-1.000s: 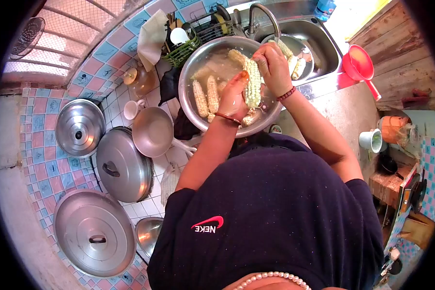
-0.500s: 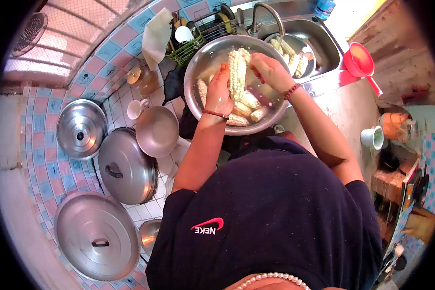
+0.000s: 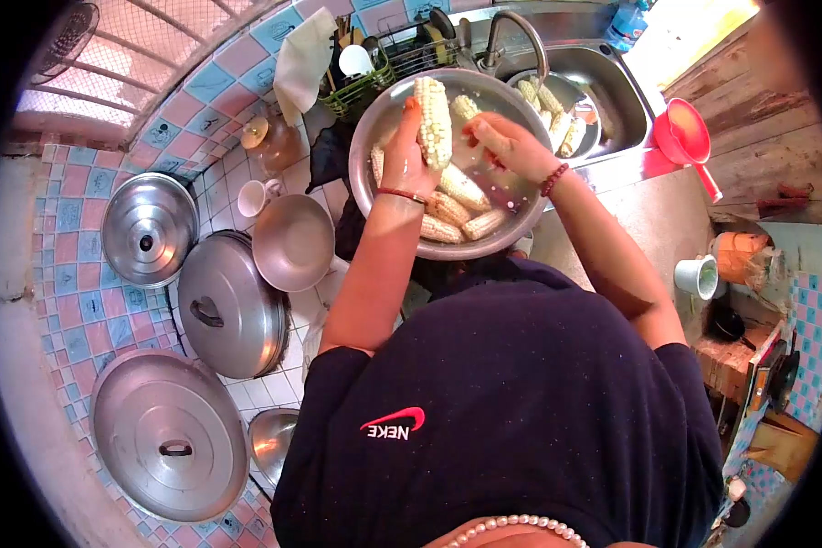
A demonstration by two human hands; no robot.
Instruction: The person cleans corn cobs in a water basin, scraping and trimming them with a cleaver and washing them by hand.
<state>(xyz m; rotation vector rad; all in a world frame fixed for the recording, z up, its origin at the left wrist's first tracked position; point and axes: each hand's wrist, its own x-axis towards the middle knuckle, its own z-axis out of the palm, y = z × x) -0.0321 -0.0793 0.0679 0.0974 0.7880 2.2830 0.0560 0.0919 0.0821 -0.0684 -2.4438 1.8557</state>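
Filling the lower centre of the frame is a dark shirt point(image 3: 502, 374); beyond it, at upper centre, the left hand point(image 3: 405, 163) has its fingers closed around a corn cob point(image 3: 434, 123) above a metal basin point(image 3: 513, 190). The right hand point(image 3: 518, 149) is half curled just beside it (whether it pinches anything, I cannot tell), with more cobs point(image 3: 464, 188) lying in the basin, and farther off, upper right, the sink point(image 3: 628, 102) holds a bowl point(image 3: 588, 111) of others.

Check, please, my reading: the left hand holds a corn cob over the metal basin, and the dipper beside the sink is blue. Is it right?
Not quite: the dipper beside the sink is red, as the head view shows. The left hand does hold a corn cob over the metal basin.
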